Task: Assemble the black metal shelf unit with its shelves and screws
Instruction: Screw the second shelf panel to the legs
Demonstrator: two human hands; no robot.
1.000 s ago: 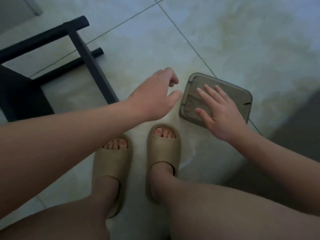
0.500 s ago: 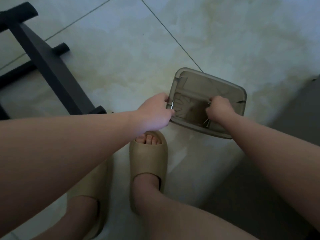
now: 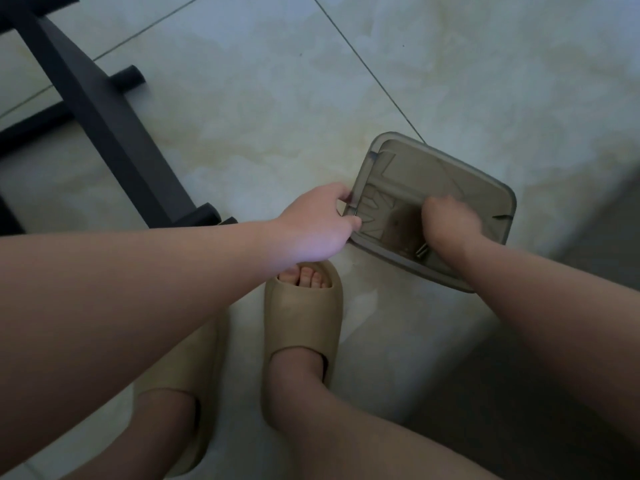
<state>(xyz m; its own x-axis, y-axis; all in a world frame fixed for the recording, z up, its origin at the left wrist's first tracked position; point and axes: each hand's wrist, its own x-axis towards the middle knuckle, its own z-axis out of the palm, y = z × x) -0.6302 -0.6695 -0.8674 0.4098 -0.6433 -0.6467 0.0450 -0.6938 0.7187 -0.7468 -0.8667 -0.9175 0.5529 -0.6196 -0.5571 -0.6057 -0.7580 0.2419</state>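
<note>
A smoky translucent plastic box (image 3: 485, 188) sits on the floor tiles, with several screws (image 3: 375, 216) lying inside it. My left hand (image 3: 317, 223) grips the box's left rim. My right hand (image 3: 450, 216) reaches into the box with its fingers curled closed; a metal screw (image 3: 421, 251) pokes out under it. The black metal shelf frame (image 3: 104, 123) lies on the floor at the upper left, apart from both hands.
My feet in tan slide sandals (image 3: 303, 323) stand on the pale tiled floor (image 3: 259, 98) just below the box. A darker surface (image 3: 588, 358) runs along the right side. Both forearms cross the lower half of the view.
My left hand went from hovering open to gripping the box's rim. My right hand went from lying flat on the box to closing inside it. The view shifted right and down.
</note>
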